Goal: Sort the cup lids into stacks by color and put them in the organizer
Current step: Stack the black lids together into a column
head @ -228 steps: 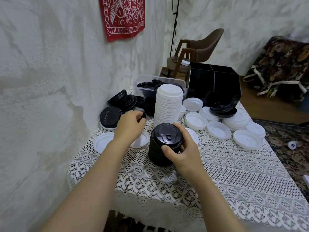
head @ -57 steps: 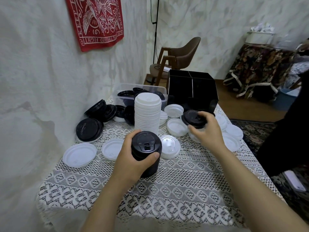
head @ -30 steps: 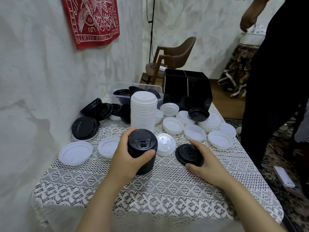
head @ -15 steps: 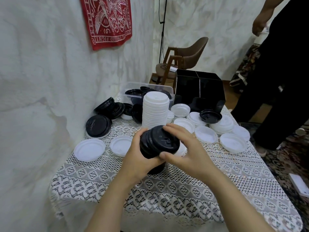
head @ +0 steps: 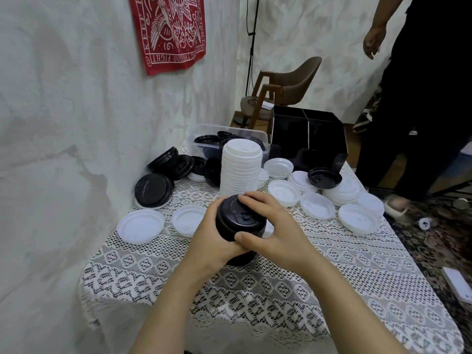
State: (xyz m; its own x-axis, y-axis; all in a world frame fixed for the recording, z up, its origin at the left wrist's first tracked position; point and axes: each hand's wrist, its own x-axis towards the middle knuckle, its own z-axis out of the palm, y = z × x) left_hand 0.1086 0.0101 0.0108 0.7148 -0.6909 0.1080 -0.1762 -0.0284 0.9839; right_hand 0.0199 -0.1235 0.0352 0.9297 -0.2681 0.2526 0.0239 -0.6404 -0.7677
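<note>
A stack of black lids (head: 240, 221) stands in the middle of the lace-covered table (head: 293, 297). My left hand (head: 213, 240) grips its left side. My right hand (head: 272, 226) curls over the top lid, thumb at the front and fingers across the top. Behind it rises a tall stack of white lids (head: 241, 169). Loose white lids (head: 318, 208) lie spread to the right, and two more white lids (head: 140, 226) lie to the left. More black lids (head: 154, 190) lie and lean by the wall. The black organizer (head: 309, 139) stands at the table's far end.
A clear plastic bin (head: 224, 137) with black lids sits beside the organizer. One black lid (head: 324, 177) rests upside down on white lids at the right. A person in black (head: 429, 98) stands at the table's right. A brown chair (head: 283, 90) stands behind.
My right hand picked a black lid off the table at the right and brought it onto the top of the black stack. My left hand kept hold of the stack.
</note>
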